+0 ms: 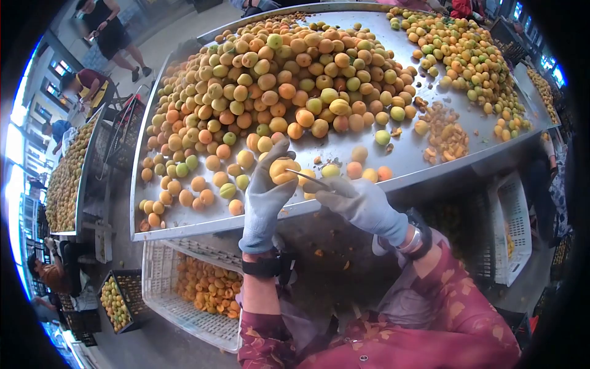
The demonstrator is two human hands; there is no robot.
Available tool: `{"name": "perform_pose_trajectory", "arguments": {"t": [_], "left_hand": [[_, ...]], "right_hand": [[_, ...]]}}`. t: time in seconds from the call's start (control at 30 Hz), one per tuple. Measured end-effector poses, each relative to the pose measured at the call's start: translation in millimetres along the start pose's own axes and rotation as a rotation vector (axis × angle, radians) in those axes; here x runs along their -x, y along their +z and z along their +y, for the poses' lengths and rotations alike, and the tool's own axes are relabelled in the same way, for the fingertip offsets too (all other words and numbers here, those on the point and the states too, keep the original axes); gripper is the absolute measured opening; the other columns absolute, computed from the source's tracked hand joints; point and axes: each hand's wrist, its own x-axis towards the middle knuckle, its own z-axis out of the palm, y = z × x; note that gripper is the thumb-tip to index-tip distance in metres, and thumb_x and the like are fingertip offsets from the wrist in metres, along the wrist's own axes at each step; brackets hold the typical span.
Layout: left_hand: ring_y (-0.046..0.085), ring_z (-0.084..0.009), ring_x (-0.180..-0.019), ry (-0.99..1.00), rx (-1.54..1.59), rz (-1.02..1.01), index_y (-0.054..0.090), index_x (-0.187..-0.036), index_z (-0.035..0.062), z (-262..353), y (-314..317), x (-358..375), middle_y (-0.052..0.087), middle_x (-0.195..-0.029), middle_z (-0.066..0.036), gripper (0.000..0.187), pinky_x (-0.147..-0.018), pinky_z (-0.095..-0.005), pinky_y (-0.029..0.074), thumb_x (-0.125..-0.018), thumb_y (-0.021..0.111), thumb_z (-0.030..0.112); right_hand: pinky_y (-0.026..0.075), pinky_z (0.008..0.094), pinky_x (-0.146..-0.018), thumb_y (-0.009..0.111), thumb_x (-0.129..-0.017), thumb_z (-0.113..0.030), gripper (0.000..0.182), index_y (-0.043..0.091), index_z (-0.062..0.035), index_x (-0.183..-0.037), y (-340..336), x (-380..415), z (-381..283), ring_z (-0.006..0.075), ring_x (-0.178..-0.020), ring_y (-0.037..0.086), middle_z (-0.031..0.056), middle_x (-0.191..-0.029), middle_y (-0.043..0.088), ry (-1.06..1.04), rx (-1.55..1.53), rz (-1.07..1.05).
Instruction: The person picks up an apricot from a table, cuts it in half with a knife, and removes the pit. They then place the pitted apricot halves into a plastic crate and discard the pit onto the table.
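Left hand: my gloved left hand [265,197] is raised over the near edge of the table, fingers curled around an apricot [282,170], pinching it between thumb and fingertips.
Right hand: my gloved right hand [364,205] sits just right of the left, closed around the handle of a knife [309,179]; I see the thin blade reaching left and touching the apricot.
Apricot: held above the near rim of the table, near the middle of my view.
Table: a metal table [430,160] tilts away from me, with a big heap of apricots [276,80] on its far left part and a second heap [467,55] at far right.
Pits: a small pile of brownish bits [444,132] lies between the two heaps, to the right.
Crates: a white crate [161,289] with cut fruit stands below the table at near left; another white crate [513,215] stands at right.
Others: people [92,86] work at far left.
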Motion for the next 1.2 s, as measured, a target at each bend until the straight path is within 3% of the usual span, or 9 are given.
{"name": "perform_pose_trajectory", "arguments": {"t": [0.27,0.47,0.73,0.83,0.93,1.0,1.1,1.17,1.2], "left_hand": [[0.052,-0.0138,-0.112,-0.103,0.055,-0.055,0.043,-0.139,-0.0007,9.6,-8.8,7.6,0.054,-0.126,-0.008,0.061,-0.095,-0.0263,0.043,-0.08,0.06,-0.003],[0.053,-0.0132,-0.112,-0.108,-0.064,-0.107,0.047,-0.137,0.0008,14.8,-14.4,13.0,0.055,-0.129,-0.008,0.058,-0.093,-0.0257,0.045,-0.081,0.065,0.002],[0.056,-0.0127,-0.106,-0.166,-0.001,-0.126,0.051,-0.133,-0.0016,13.8,-16.8,14.4,0.057,-0.124,-0.007,0.054,-0.089,-0.0249,0.046,-0.08,0.064,0.005],[0.057,-0.013,-0.104,-0.207,0.075,-0.112,0.052,-0.131,-0.0031,10.7,-16.7,18.4,0.058,-0.124,-0.008,0.054,-0.087,-0.0243,0.047,-0.08,0.062,0.009],[0.058,-0.0164,-0.105,-0.135,0.255,-0.174,0.049,-0.132,-0.0046,-12.0,-16.3,18.4,0.056,-0.127,-0.013,0.057,-0.087,-0.0274,0.049,-0.085,0.064,0.024],[0.058,-0.0201,-0.107,-0.063,0.578,-0.124,0.044,-0.134,-0.006,-23.1,-0.2,15.8,0.051,-0.132,-0.017,0.068,-0.09,-0.0322,0.048,-0.088,0.064,0.04],[0.056,-0.0235,-0.111,-0.131,0.539,-0.048,0.041,-0.134,-0.0065,-23.3,6.2,12.7,0.046,-0.137,-0.019,0.077,-0.096,-0.0363,0.046,-0.087,0.062,0.051],[0.055,-0.0215,-0.113,-0.128,0.527,-0.088,0.038,-0.139,-0.0043,-24.9,2.7,11.0,0.046,-0.137,-0.019,0.076,-0.098,-0.0339,0.044,-0.088,0.062,0.048],[0.054,-0.0203,-0.113,-0.075,0.322,-0.056,0.035,-0.142,-0.0021,-26.7,1.4,8.6,0.045,-0.138,-0.018,0.076,-0.097,-0.0333,0.044,-0.089,0.061,0.047]], "right_hand": [[0.05,0.0355,-0.062,0.053,-0.095,-0.038,0.029,0.063,-0.0128,-0.107,1.2,-1.4,13.3,0.0294,-0.069,0.065,0.0128,-0.075,0.064,-0.224,0.166,0.04],[0.049,0.042,-0.059,0.054,-0.095,-0.035,0.026,0.061,-0.0104,-0.098,-7.9,0.8,12.4,0.035,-0.071,0.064,0.017,-0.074,0.063,-0.216,0.371,-0.059],[0.049,0.0425,-0.055,0.055,-0.094,-0.033,0.023,0.06,-0.0118,-0.1,4.2,8.9,7.9,0.0363,-0.065,0.063,0.0171,-0.07,0.062,-0.09,0.327,-0.061],[0.049,0.0425,-0.055,0.054,-0.095,-0.033,0.023,0.059,-0.0125,-0.104,16.7,8.3,16.4,0.0371,-0.065,0.063,0.0177,-0.072,0.063,-0.103,0.248,-0.042],[0.049,0.0433,-0.055,0.055,-0.095,-0.033,0.025,0.059,-0.0133,-0.108,29.0,7.1,14.6,0.0387,-0.066,0.063,0.0184,-0.075,0.063,-0.13,0.146,0.019],[0.049,0.0437,-0.055,0.055,-0.094,-0.034,0.026,0.059,-0.0136,-0.11,32.8,5.5,11.9,0.0396,-0.067,0.063,0.0187,-0.076,0.064,-0.13,0.109,0.053],[0.049,0.0443,-0.056,0.055,-0.095,-0.036,0.029,0.059,-0.015,-0.114,32.1,5.4,10.6,0.0406,-0.069,0.062,0.0186,-0.077,0.064,-0.09,0.14,0.089],[0.049,0.045,-0.055,0.052,-0.095,-0.041,0.032,0.059,-0.0156,-0.114,29.3,3.5,9.4,0.0404,-0.069,0.063,0.0186,-0.075,0.064,0.025,0.207,0.089],[0.049,0.045,-0.055,0.052,-0.095,-0.041,0.032,0.059,-0.0156,-0.114,27.2,2.7,10.8,0.0404,-0.069,0.063,0.0186,-0.075,0.064,0.025,0.207,0.09]]}}
